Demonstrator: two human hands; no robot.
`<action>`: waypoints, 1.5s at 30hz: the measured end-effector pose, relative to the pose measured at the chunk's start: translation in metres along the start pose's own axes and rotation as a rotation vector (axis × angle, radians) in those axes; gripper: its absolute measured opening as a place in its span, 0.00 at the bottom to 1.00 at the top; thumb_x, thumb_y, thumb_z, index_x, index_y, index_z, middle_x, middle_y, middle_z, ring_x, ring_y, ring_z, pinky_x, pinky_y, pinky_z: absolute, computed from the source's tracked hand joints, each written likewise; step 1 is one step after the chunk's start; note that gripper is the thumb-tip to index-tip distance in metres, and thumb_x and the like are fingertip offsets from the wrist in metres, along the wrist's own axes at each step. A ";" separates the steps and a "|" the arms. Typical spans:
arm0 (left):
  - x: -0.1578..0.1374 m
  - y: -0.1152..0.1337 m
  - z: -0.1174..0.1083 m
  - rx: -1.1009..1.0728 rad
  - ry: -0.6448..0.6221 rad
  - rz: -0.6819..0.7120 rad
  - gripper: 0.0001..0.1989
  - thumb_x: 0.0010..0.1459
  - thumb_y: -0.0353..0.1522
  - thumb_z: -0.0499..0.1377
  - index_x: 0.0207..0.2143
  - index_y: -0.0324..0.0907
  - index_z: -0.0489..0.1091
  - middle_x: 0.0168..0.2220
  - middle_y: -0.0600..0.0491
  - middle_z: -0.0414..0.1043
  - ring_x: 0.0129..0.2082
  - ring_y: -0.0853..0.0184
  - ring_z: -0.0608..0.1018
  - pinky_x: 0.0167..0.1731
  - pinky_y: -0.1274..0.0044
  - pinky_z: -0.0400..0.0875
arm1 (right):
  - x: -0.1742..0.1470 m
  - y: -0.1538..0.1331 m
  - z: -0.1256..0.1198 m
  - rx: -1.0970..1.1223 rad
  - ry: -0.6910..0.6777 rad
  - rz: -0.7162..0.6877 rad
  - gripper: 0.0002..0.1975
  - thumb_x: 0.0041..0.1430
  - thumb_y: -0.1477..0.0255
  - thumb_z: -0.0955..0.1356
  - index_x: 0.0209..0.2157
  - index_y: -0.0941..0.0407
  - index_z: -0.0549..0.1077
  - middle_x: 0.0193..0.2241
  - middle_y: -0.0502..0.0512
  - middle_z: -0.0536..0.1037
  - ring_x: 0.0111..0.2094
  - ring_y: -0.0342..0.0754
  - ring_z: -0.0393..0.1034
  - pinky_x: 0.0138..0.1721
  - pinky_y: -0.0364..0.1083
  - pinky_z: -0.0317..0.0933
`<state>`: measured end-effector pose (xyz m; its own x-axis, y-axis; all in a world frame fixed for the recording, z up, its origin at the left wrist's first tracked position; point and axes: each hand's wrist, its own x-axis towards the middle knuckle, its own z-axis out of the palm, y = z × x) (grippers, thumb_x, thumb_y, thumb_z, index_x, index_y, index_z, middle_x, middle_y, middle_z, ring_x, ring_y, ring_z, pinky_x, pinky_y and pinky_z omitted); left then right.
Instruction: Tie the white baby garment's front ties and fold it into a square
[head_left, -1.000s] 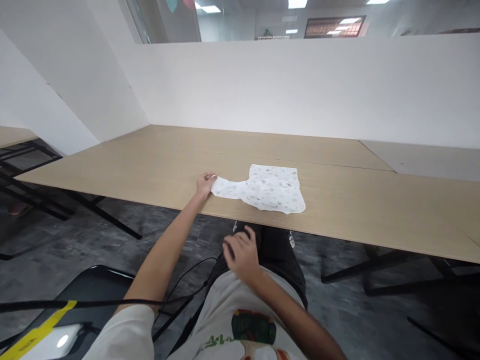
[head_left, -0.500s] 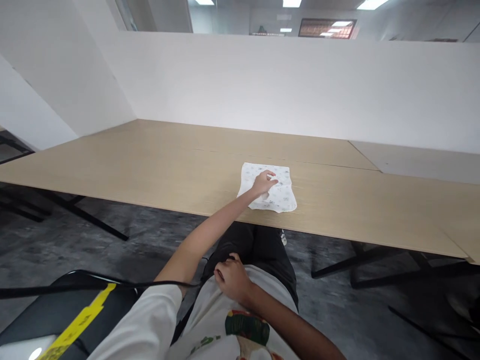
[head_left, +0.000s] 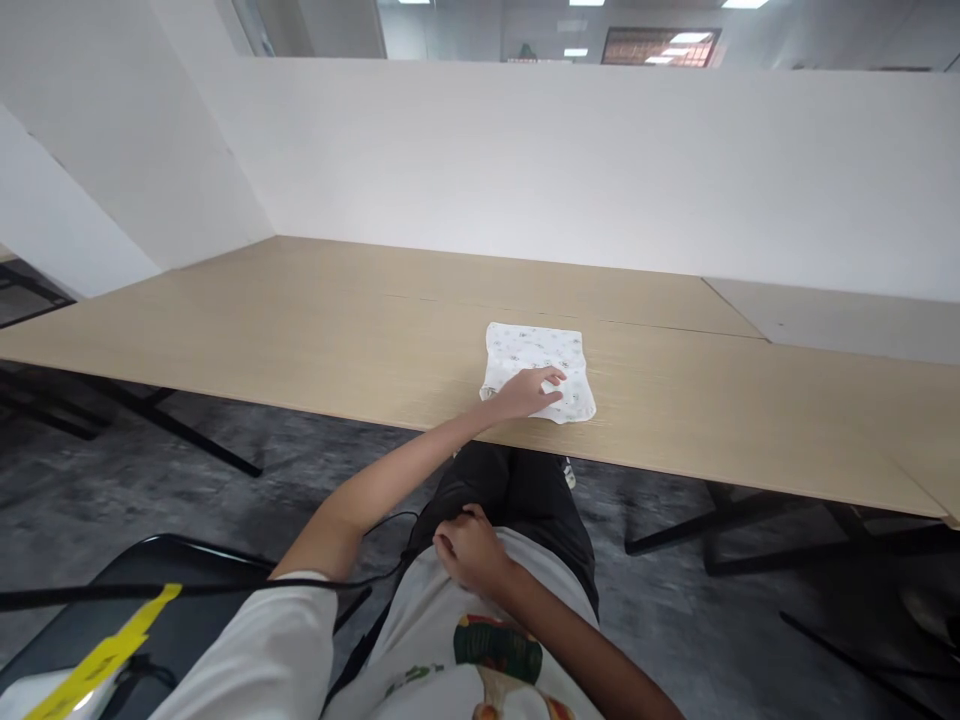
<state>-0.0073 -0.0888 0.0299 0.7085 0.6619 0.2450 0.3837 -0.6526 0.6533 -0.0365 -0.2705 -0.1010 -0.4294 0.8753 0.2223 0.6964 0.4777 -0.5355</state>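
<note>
A white cloth (head_left: 534, 347) with a small grey print lies spread nearly flat near the front edge of the table, its edges a little wavy. My left hand (head_left: 531, 392) is over the near part of this cloth, palm down, thumb and fingers apart, with nothing held. Part of the cloth is hidden under it, and whether the fingertips touch the fabric is hard to make out. My right hand (head_left: 471, 548) rests on my lap against my shirt, fingers curled in and nothing seen in them.
The light wood table (head_left: 360, 330) runs wide in front of me, up to a white wall (head_left: 480, 160). On the left stands a black chair (head_left: 187, 570) with a yellow strap (head_left: 105, 655) and a black cable across it. Black table legs (head_left: 697, 525) stand below.
My left hand has moved nearer to me over the cloth, toward its front edge, and the elbow has dropped back. The cloth lies in about the same place. My right hand stays on my lap.
</note>
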 end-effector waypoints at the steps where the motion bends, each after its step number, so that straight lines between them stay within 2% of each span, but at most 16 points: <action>1: -0.011 -0.003 -0.009 0.092 0.025 0.025 0.15 0.58 0.29 0.54 0.48 0.41 0.69 0.46 0.49 0.73 0.40 0.64 0.76 0.45 0.71 0.71 | -0.002 0.003 -0.009 0.037 0.064 -0.005 0.08 0.57 0.75 0.62 0.27 0.55 0.71 0.24 0.50 0.76 0.28 0.46 0.71 0.49 0.50 0.57; 4: -0.048 -0.025 -0.036 0.426 0.094 0.112 0.19 0.55 0.22 0.49 0.45 0.39 0.72 0.45 0.46 0.73 0.48 0.60 0.74 0.51 0.68 0.68 | -0.011 0.024 -0.050 0.083 0.423 0.054 0.11 0.60 0.75 0.60 0.32 0.56 0.74 0.28 0.53 0.78 0.30 0.46 0.71 0.43 0.48 0.61; 7: -0.075 -0.055 -0.054 0.567 0.075 0.189 0.23 0.53 0.20 0.49 0.49 0.41 0.70 0.49 0.46 0.72 0.50 0.61 0.73 0.51 0.68 0.68 | -0.021 0.063 -0.109 -0.108 0.732 0.205 0.13 0.62 0.71 0.59 0.36 0.57 0.75 0.33 0.60 0.78 0.35 0.51 0.71 0.41 0.49 0.63; 8: -0.079 -0.063 -0.056 0.583 0.076 0.210 0.24 0.54 0.20 0.48 0.51 0.41 0.69 0.51 0.46 0.71 0.50 0.61 0.73 0.51 0.68 0.68 | -0.022 0.078 -0.128 -0.185 0.764 0.273 0.14 0.62 0.71 0.59 0.37 0.58 0.75 0.34 0.62 0.77 0.36 0.52 0.71 0.43 0.50 0.62; 10: -0.080 -0.075 -0.055 0.605 0.095 0.243 0.22 0.57 0.21 0.48 0.52 0.41 0.68 0.52 0.45 0.70 0.51 0.60 0.72 0.50 0.66 0.69 | -0.020 0.106 -0.164 -0.322 0.711 0.352 0.16 0.62 0.73 0.58 0.44 0.59 0.74 0.40 0.64 0.76 0.42 0.54 0.69 0.46 0.52 0.62; 12: -0.075 -0.081 -0.050 0.629 0.109 0.265 0.21 0.59 0.21 0.48 0.51 0.41 0.69 0.52 0.44 0.69 0.51 0.59 0.72 0.49 0.66 0.69 | -0.012 0.129 -0.191 -0.403 0.608 0.345 0.19 0.60 0.78 0.57 0.48 0.60 0.72 0.47 0.65 0.73 0.48 0.54 0.67 0.50 0.52 0.60; 14: -0.068 -0.083 -0.045 0.657 0.113 0.276 0.19 0.59 0.22 0.49 0.49 0.41 0.70 0.52 0.44 0.69 0.50 0.59 0.73 0.48 0.67 0.69 | -0.003 0.146 -0.207 -0.412 0.485 0.308 0.20 0.57 0.81 0.57 0.47 0.60 0.73 0.48 0.65 0.72 0.50 0.54 0.66 0.51 0.52 0.60; 16: -0.064 -0.082 -0.042 0.682 0.118 0.274 0.16 0.60 0.23 0.49 0.46 0.42 0.72 0.50 0.44 0.70 0.47 0.60 0.74 0.46 0.69 0.70 | 0.003 0.156 -0.215 -0.376 0.401 0.275 0.18 0.55 0.81 0.59 0.42 0.60 0.75 0.46 0.64 0.73 0.49 0.54 0.66 0.51 0.52 0.61; 19: -0.070 -0.076 -0.046 0.683 0.130 0.284 0.15 0.63 0.25 0.48 0.44 0.42 0.73 0.43 0.46 0.72 0.43 0.63 0.74 0.44 0.72 0.69 | -0.001 0.157 -0.216 -0.280 0.396 0.208 0.13 0.54 0.79 0.62 0.36 0.58 0.77 0.44 0.62 0.73 0.48 0.53 0.67 0.51 0.53 0.61; 24: -0.105 -0.046 -0.060 0.603 0.153 0.373 0.15 0.65 0.28 0.46 0.45 0.43 0.71 0.41 0.48 0.73 0.44 0.64 0.73 0.46 0.71 0.67 | -0.033 0.121 -0.217 -0.053 0.485 0.109 0.10 0.56 0.72 0.63 0.36 0.57 0.76 0.39 0.59 0.76 0.44 0.51 0.68 0.49 0.52 0.62; 28: -0.124 -0.015 -0.070 0.458 0.253 0.374 0.16 0.66 0.27 0.45 0.49 0.43 0.68 0.44 0.47 0.72 0.46 0.63 0.72 0.48 0.70 0.66 | -0.044 0.093 -0.227 0.083 0.568 0.192 0.10 0.55 0.69 0.65 0.37 0.56 0.76 0.39 0.58 0.77 0.43 0.51 0.70 0.48 0.52 0.62; 31: -0.113 -0.006 -0.080 0.301 0.324 0.273 0.16 0.66 0.31 0.45 0.51 0.43 0.66 0.46 0.47 0.71 0.47 0.63 0.72 0.48 0.70 0.67 | -0.030 0.095 -0.238 0.255 0.669 0.264 0.13 0.52 0.66 0.67 0.39 0.57 0.75 0.40 0.58 0.77 0.43 0.51 0.71 0.48 0.51 0.63; 34: -0.084 -0.017 -0.090 0.089 0.371 0.146 0.17 0.65 0.35 0.48 0.55 0.41 0.62 0.46 0.47 0.72 0.45 0.63 0.74 0.48 0.70 0.68 | 0.001 0.116 -0.249 0.469 0.743 0.311 0.18 0.47 0.65 0.70 0.41 0.57 0.74 0.32 0.56 0.77 0.35 0.50 0.71 0.40 0.49 0.66; 37: -0.046 -0.045 -0.093 -0.138 0.391 0.027 0.22 0.63 0.35 0.51 0.58 0.38 0.57 0.41 0.47 0.73 0.41 0.65 0.75 0.44 0.72 0.69 | 0.036 0.145 -0.255 0.599 0.745 0.434 0.19 0.42 0.69 0.69 0.40 0.58 0.73 0.24 0.52 0.74 0.26 0.47 0.69 0.30 0.46 0.65; 41: -0.006 -0.087 -0.082 -0.280 0.401 -0.160 0.27 0.57 0.28 0.54 0.60 0.34 0.56 0.37 0.45 0.73 0.38 0.64 0.75 0.41 0.72 0.70 | 0.071 0.181 -0.249 0.571 0.758 0.641 0.15 0.40 0.74 0.67 0.35 0.59 0.72 0.23 0.53 0.74 0.23 0.45 0.67 0.23 0.43 0.61; 45: 0.010 -0.118 -0.064 -0.350 0.402 -0.290 0.31 0.52 0.23 0.55 0.60 0.31 0.57 0.40 0.41 0.73 0.39 0.61 0.76 0.41 0.70 0.71 | 0.083 0.204 -0.233 0.470 0.728 0.753 0.14 0.39 0.73 0.66 0.33 0.60 0.72 0.20 0.52 0.72 0.19 0.44 0.63 0.19 0.42 0.57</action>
<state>-0.0836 0.0187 0.0011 0.2983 0.9266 0.2290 0.2618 -0.3101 0.9139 0.2042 -0.0829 -0.0019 0.5465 0.8358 0.0529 0.2862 -0.1270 -0.9497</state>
